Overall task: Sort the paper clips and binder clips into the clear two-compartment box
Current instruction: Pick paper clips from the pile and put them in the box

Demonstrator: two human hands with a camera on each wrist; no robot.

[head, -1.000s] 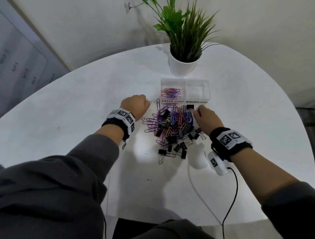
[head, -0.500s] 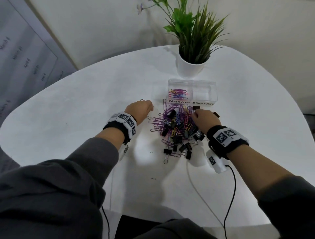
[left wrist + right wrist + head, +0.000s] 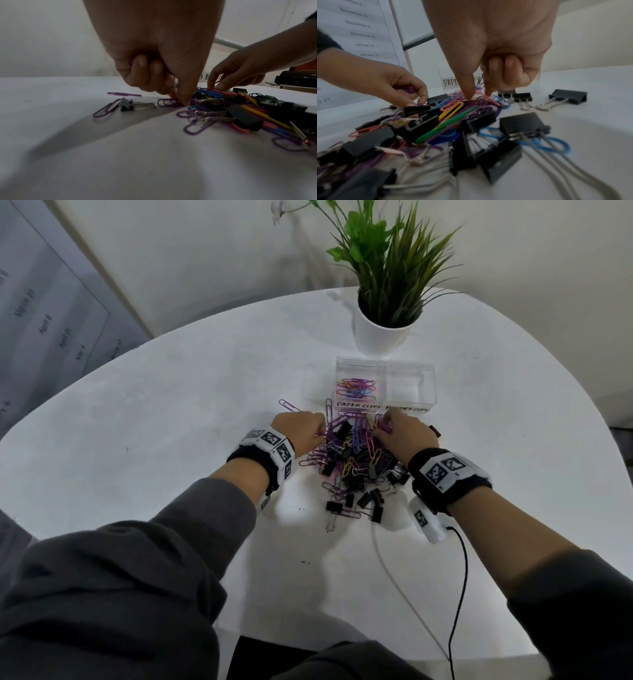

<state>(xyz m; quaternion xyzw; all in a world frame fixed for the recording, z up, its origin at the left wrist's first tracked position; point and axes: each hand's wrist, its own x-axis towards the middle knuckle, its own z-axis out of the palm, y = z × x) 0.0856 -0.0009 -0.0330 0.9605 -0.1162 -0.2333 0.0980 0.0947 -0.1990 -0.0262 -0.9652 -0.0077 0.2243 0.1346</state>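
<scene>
A mixed pile (image 3: 352, 460) of coloured paper clips and black binder clips lies in front of the clear box (image 3: 428, 385). The box's left compartment, labelled PAPER CLIPS, holds several paper clips (image 3: 356, 390); the right one shows nothing inside. My left hand (image 3: 320, 430) is at the pile's left edge, where thumb and forefinger pinch purple paper clips (image 3: 169, 102); more purple clips sit in its palm (image 3: 407, 88). At the pile's far side my right hand (image 3: 382, 429) has thumb and forefinger tips down on the clips (image 3: 478, 96), and its curled fingers hold a pink-purple clip (image 3: 523, 65).
A potted plant (image 3: 383, 337) stands right behind the box. One purple clip (image 3: 289, 405) lies apart at the left, one binder clip (image 3: 435, 430) apart at the right. A white cable (image 3: 394, 577) and a black cable (image 3: 459, 577) run towards the table's near edge.
My left hand has moved right, from beside the pile onto its left edge, and now pinches purple clips. My right hand has stayed at the pile's far side by the box front.
</scene>
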